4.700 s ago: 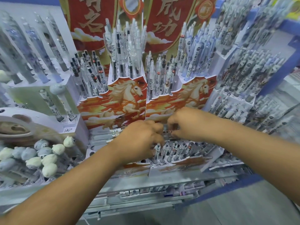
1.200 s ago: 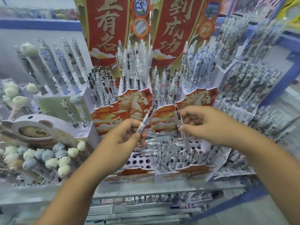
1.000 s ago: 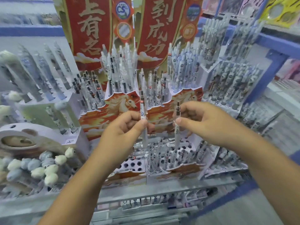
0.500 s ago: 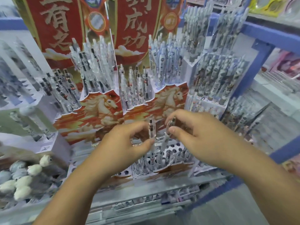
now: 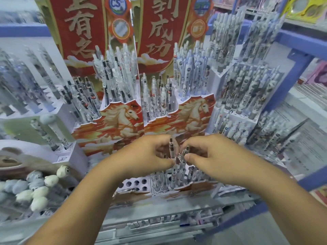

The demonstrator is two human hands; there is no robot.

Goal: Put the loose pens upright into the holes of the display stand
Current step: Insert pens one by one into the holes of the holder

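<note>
At lower centre of frame, left hand (image 5: 141, 156) pinches one pen (image 5: 171, 150), right hand (image 5: 212, 156) another (image 5: 183, 156), both above display stand (image 5: 192, 185) holes. Insertion step; next: align tips, press down.

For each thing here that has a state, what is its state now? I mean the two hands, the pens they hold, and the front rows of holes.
Left hand: closed on a pen, held over the front tier.
Left pen: upright, pinched.
Right hand: closed on a pen.
Right pen: tilted, its lower end among standing pens.
Front left holes: several empty.
Front right holes: mostly filled with upright pens.
</note>
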